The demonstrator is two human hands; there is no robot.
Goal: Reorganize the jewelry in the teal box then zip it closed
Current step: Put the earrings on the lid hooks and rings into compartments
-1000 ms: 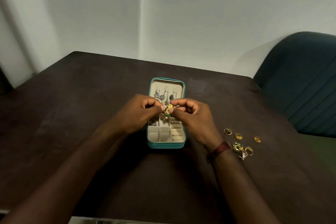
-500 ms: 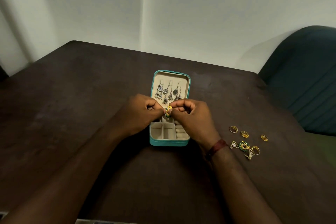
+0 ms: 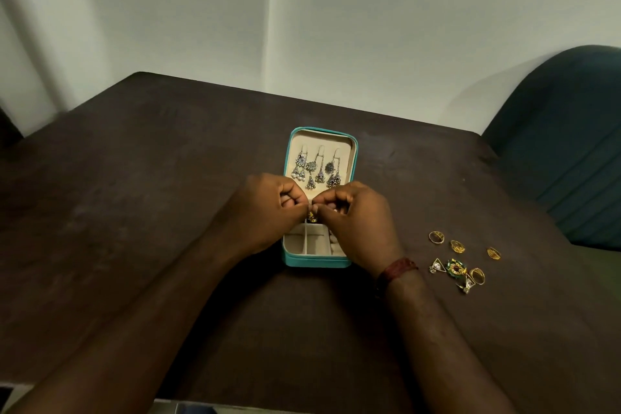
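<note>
The teal box [image 3: 317, 263] lies open in the middle of the frame on the dark table [image 3: 134, 212], its lid [image 3: 353, 158] tipped back toward the top of the picture with silver drop earrings [image 3: 317, 169] hung in a row on the lining; the left hand [image 3: 268, 208] and the right hand [image 3: 361, 223] meet over the middle of the box, fingers curled, fingertips touching, and together they pinch a small gold piece [image 3: 312, 217] that shows just under the thumbs; what kind of fastening it has is too small to tell. The step looks to be working this piece open or shut before it goes on a holder or into a compartment; to do it well, one hand should hold steady while the other does the fine work; the piece should stay low over the cream compartments [image 3: 312, 242] at the lower end of the box, so a slip drops it inside rather than onto the table; the knuckles sit close to the hanging earrings, so the hands should not drift upward in the frame and snag them. At the right of the frame, well apart from the box, loose gold rings [image 3: 437, 237] and a green-and-gold earring [image 3: 455, 268] wait on the table, so a good deal appears left to sort before zipping.
</note>
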